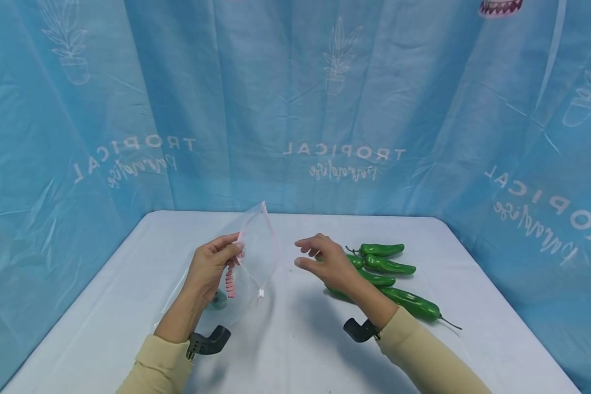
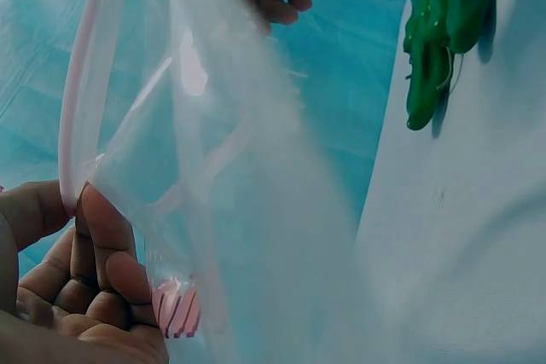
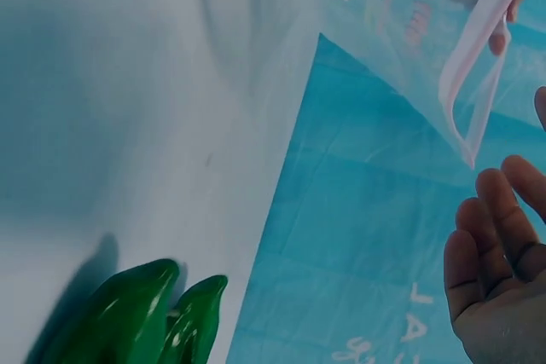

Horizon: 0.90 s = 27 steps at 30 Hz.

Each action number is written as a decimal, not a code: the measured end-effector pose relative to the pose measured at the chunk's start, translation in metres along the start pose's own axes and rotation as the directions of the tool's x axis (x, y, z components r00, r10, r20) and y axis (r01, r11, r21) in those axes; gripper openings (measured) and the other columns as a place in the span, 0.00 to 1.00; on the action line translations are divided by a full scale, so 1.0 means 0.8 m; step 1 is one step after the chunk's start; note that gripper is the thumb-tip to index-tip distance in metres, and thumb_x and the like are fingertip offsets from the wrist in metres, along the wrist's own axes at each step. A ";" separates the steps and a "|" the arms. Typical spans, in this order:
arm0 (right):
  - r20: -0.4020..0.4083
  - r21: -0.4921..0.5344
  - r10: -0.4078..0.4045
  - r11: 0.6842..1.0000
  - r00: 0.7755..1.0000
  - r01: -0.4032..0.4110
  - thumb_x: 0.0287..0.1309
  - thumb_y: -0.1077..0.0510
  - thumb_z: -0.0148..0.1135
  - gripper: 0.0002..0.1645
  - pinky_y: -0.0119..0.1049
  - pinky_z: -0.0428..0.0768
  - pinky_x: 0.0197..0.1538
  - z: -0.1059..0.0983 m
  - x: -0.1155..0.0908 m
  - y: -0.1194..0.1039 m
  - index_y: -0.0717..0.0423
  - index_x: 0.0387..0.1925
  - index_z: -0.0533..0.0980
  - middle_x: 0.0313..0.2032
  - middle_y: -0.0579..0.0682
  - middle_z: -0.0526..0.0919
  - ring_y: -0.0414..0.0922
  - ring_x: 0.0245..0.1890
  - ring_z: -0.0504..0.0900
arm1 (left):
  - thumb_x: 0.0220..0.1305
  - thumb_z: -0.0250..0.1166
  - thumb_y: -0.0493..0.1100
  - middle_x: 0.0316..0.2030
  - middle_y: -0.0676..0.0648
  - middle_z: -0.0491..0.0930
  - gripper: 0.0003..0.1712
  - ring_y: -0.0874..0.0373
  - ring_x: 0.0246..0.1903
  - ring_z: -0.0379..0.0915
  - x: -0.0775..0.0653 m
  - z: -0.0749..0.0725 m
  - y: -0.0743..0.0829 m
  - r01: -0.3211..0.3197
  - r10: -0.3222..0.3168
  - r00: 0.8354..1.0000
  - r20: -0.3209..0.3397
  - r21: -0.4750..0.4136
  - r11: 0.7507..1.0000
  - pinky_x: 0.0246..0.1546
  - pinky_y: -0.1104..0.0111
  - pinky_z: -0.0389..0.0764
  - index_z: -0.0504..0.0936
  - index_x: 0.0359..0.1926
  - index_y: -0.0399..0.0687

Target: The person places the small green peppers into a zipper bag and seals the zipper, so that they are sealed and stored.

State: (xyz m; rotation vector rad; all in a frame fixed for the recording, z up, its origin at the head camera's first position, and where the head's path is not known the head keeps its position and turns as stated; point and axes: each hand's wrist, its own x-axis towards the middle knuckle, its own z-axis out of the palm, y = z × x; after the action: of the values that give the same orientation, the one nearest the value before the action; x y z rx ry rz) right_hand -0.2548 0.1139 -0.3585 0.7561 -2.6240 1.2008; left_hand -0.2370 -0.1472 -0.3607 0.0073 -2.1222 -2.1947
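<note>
My left hand (image 1: 212, 265) pinches the rim of a clear zip bag (image 1: 260, 249) between thumb and fingers. The bag's pink-edged mouth gapes toward the right, with a white slider (image 1: 261, 293) at its lower corner. Pink marks (image 1: 230, 282) show on its side, and a dull green patch (image 1: 219, 300) shows lower down. Between the bag and the peppers, my right hand (image 1: 331, 265) hovers with loosely bent fingers and holds nothing. Several glossy green peppers (image 1: 413, 304) lie on the table just beyond and to the right of it, partly hidden by that hand and forearm.
A white-covered table (image 1: 295, 350) spreads under both arms. Blue printed curtains (image 1: 295, 109) hang behind it and along both sides. Each wrist wears a black strapped device, such as the one on the left wrist (image 1: 209, 342).
</note>
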 end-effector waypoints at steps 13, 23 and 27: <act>-0.013 0.021 0.082 0.996 0.997 -0.082 0.56 0.47 0.65 0.23 0.45 0.77 0.51 -0.026 -0.036 0.030 0.45 0.53 0.77 0.44 0.49 0.80 0.47 0.48 0.78 | 0.64 0.62 0.44 0.28 0.60 0.80 0.23 0.65 0.27 0.70 0.000 0.000 0.000 -0.005 0.005 1.000 0.002 0.011 1.000 0.31 0.76 0.74 0.75 0.57 0.38; -0.058 -0.001 0.133 0.991 0.989 -0.133 0.55 0.47 0.66 0.24 0.51 0.76 0.53 -0.051 -0.065 0.055 0.46 0.54 0.76 0.47 0.51 0.80 0.48 0.49 0.78 | 0.63 0.62 0.43 0.27 0.60 0.80 0.23 0.65 0.26 0.70 0.001 0.000 -0.001 -0.010 0.010 1.000 0.002 -0.001 1.000 0.30 0.76 0.74 0.75 0.57 0.37; -0.067 -0.019 0.149 0.988 0.987 -0.151 0.55 0.45 0.65 0.26 0.49 0.76 0.54 -0.058 -0.074 0.067 0.46 0.55 0.75 0.49 0.49 0.79 0.48 0.50 0.78 | 0.63 0.62 0.43 0.27 0.60 0.79 0.23 0.65 0.26 0.70 0.002 0.000 -0.002 -0.008 0.008 1.000 0.002 -0.001 1.000 0.30 0.76 0.74 0.75 0.57 0.37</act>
State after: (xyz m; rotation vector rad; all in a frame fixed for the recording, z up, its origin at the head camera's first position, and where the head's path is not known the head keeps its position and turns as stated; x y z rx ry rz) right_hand -0.2336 0.2005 -0.3833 0.5135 -2.6770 1.2066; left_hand -0.2383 -0.1472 -0.3624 -0.0028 -2.1186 -2.1924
